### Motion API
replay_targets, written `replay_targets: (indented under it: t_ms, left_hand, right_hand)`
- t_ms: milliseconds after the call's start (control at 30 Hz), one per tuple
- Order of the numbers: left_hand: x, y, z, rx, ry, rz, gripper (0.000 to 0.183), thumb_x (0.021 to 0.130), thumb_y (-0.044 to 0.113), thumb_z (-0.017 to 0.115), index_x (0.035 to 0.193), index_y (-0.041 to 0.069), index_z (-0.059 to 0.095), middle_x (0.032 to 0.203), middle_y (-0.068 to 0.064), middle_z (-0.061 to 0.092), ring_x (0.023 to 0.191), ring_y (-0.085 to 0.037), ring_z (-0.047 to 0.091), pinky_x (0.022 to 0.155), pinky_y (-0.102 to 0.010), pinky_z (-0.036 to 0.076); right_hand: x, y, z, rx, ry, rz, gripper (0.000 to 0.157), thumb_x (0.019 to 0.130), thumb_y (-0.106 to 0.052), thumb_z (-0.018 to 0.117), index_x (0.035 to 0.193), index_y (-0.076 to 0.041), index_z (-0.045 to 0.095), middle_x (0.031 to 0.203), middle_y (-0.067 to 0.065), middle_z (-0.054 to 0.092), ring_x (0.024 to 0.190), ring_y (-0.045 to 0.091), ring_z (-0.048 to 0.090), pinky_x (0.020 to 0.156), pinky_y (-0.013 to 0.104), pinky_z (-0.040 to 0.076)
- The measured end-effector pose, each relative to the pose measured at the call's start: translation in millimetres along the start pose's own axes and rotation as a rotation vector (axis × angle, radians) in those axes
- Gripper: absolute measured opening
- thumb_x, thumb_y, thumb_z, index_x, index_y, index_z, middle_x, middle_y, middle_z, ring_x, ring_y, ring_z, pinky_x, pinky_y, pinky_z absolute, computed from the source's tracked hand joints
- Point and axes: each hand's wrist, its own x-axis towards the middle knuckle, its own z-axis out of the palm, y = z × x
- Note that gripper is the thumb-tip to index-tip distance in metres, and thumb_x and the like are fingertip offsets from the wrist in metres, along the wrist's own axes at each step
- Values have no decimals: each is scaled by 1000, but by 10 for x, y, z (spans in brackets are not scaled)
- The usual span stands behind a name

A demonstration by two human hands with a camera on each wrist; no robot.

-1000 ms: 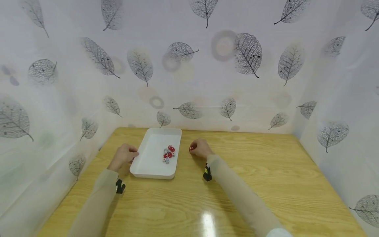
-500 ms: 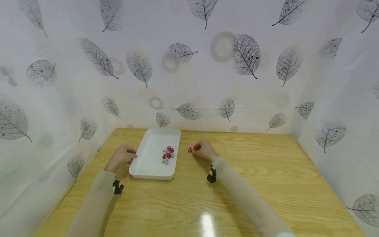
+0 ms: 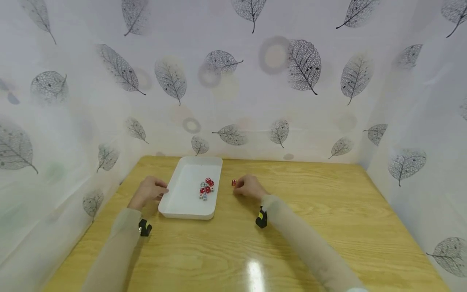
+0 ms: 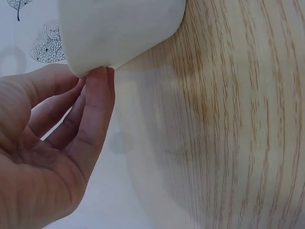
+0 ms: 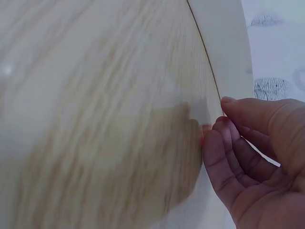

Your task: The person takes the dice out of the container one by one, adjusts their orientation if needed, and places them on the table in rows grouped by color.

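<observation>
The single red die (image 3: 234, 183) rests on the counter (image 3: 310, 182), left of centre and closer to the far edge than to the near edge. It sits just beyond the fingertips of the right grip (image 3: 251, 186), on their left side; contact between die and fingertips cannot be determined. The right grip is partly open, thumb and fingers loosely curved with a small gap at the tips, and has hold of nothing.

To the left of the die, apart from it, the white tray (image 3: 184, 198) occupies the far left part of the counter, its far end near the far edge. A cluster of red and white dice (image 3: 206, 189) lies inside the tray, toward its right wall. The left grip (image 3: 148, 190) is at the tray's left rim, with thumb and fingers nearly together, pinching it.

Each wrist carries a black device (image 3: 261, 217) below a beige sleeve (image 3: 310, 243). Leaf-print sheeting (image 3: 255, 93) stands along the far, left and right edges of the counter.
</observation>
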Motion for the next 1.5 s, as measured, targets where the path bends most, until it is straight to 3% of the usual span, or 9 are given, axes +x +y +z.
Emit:
replay_targets:
  t_ms: [333,467,600,833,1133,1400,1500]
  left_hand:
    - [-6,-52,-3,-15,26,5,29,92,4,61,114,-15,62,110,-29,65,85,-27,70,71,-37,59]
    - [5,-50,9,-23,32,19,27,92,3,59,113,-14,63,108,-28,66,84,-26,70,70,-37,59]
    - [16,-58,29,-30,38,23,24,92,2,58,110,-14,64,105,-27,67,81,-24,70,69,-37,60]
    - [1,-27,31,-20,37,20,26,93,2,58,112,-14,63,106,-28,66,82,-25,70,69,-37,59]
    - [4,9,30,-24,33,32,27,92,3,59,113,-15,62,107,-28,66,82,-25,70,70,-37,59]
    - [-22,25,1,-21,31,30,26,92,2,58,111,-15,62,105,-28,66,83,-29,70,69,-38,59]
    - [-40,32,6,-23,26,16,25,92,1,58,110,-15,62,104,-28,66,85,-30,70,69,-37,59]
  right_hand:
    - [46,-238,156,57,-84,-27,9,88,-18,72,89,-9,75,80,2,70,68,10,60,61,24,51]
    - [68,-337,221,98,-69,-21,14,91,-23,68,94,-11,75,84,5,71,69,15,63,61,27,54]
    - [100,-424,275,106,-36,-68,18,94,-23,65,102,-10,74,92,3,72,74,15,65,65,26,54]
    - [164,-562,326,29,7,-161,21,93,-19,66,109,-7,72,105,3,72,94,13,65,82,26,53]
    - [257,-695,335,-59,24,-193,19,91,-12,68,107,-4,74,105,6,73,93,16,65,81,26,53]
    - [350,-820,393,-229,-23,-210,23,90,-7,68,113,-4,73,111,9,72,102,20,66,87,29,54]
    - [378,-815,413,-240,-29,-204,23,90,-5,67,112,-4,72,111,9,71,101,20,65,88,28,54]
